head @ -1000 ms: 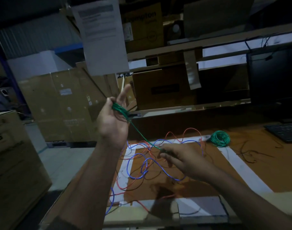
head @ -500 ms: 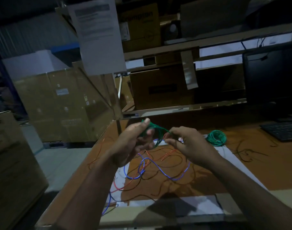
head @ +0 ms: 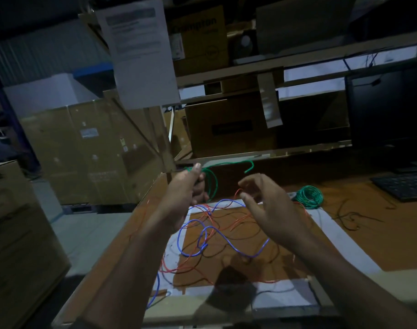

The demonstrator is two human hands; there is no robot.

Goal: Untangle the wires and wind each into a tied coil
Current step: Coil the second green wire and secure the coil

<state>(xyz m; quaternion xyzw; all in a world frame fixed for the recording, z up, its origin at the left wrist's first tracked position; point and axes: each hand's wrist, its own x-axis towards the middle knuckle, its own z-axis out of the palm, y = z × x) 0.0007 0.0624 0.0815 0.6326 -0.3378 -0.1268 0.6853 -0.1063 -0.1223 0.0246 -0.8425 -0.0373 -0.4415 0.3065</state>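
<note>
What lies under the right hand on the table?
Under the raised right hand lie tangled red wire, blue wire and dark wire on the table. The hand hides where the strands run directly beneath it.

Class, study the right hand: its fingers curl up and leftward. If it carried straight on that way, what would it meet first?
Probably the loose end of the green wire held by the left hand; the right hand points toward it, though depth is unclear.
</note>
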